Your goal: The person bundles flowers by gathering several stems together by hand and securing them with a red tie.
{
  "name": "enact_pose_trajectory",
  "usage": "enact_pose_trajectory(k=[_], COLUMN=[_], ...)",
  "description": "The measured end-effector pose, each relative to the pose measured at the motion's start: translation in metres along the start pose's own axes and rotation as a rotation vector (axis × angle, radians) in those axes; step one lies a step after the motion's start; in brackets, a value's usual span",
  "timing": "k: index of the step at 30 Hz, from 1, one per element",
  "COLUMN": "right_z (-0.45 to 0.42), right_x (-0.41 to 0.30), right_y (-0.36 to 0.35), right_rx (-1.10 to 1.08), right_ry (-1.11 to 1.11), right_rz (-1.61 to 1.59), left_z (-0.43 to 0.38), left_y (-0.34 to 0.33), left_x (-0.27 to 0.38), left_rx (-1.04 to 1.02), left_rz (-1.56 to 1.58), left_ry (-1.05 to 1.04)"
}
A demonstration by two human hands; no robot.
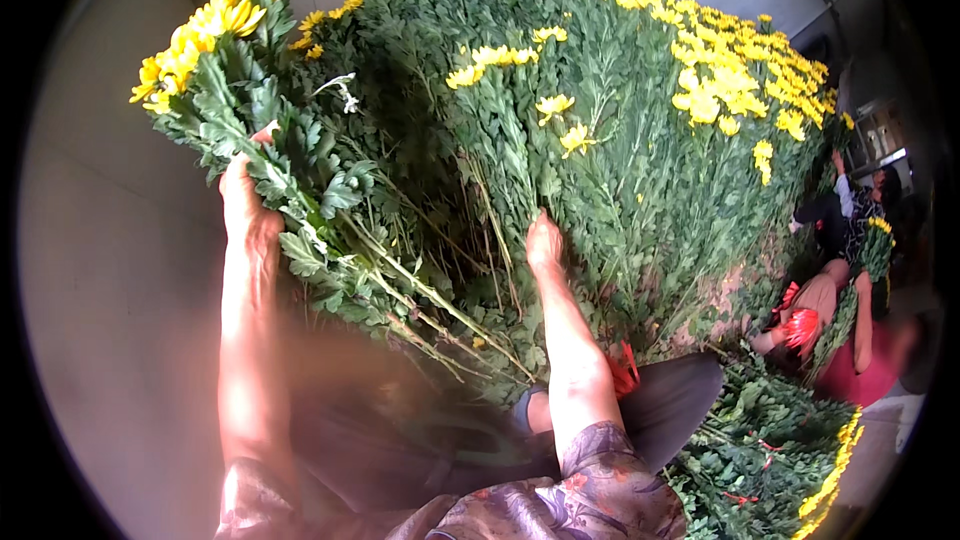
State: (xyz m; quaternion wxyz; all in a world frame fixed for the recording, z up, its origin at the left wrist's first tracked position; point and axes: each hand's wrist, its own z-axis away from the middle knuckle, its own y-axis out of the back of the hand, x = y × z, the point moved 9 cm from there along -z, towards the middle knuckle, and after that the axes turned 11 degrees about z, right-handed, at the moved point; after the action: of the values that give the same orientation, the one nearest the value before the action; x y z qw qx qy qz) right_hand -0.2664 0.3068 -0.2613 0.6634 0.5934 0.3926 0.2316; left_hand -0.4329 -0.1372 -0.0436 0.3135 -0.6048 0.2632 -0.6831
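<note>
My left hand (pixel 251 199) is closed around a bunch of yellow chrysanthemums (pixel 247 101), raised at the left with its blooms up and its bare stems slanting down to the right. My right hand (pixel 544 240) reaches into a large heap of leafy chrysanthemum stems (pixel 622 202) and grips some of them low down, below a small cluster of yellow blooms (pixel 502 56). Leaves partly hide the fingers of both hands. Red plastic strips (pixel 624 371) show beside my right forearm, near my knee.
Tied chrysanthemum bunches (pixel 757 450) lie at the lower right, with red ties among the leaves. Two people are at the far right; the nearer one (pixel 862 360) holds a bunch. A pale wall (pixel 120 240) stands at the left. My bent knee (pixel 675 405) is beside the heap.
</note>
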Motion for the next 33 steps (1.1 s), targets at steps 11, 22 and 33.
enact_pose_trajectory(k=[11, 22, 33], right_z=[-0.024, 0.005, -0.016], right_x=[0.045, 0.017, 0.015], right_y=[0.044, 0.025, 0.024], right_rx=[0.286, 0.245, 0.219], right_ry=[-0.069, -0.01, -0.071], right_rz=[0.148, -0.109, -0.26], left_z=[-0.007, -0.005, 0.001], left_y=[-0.003, -0.005, -0.014], left_x=[-0.019, -0.016, -0.015], left_rx=[-0.045, 0.011, 0.033], left_rz=[-0.093, -0.144, -0.144], left_ry=[0.077, 0.083, 0.093])
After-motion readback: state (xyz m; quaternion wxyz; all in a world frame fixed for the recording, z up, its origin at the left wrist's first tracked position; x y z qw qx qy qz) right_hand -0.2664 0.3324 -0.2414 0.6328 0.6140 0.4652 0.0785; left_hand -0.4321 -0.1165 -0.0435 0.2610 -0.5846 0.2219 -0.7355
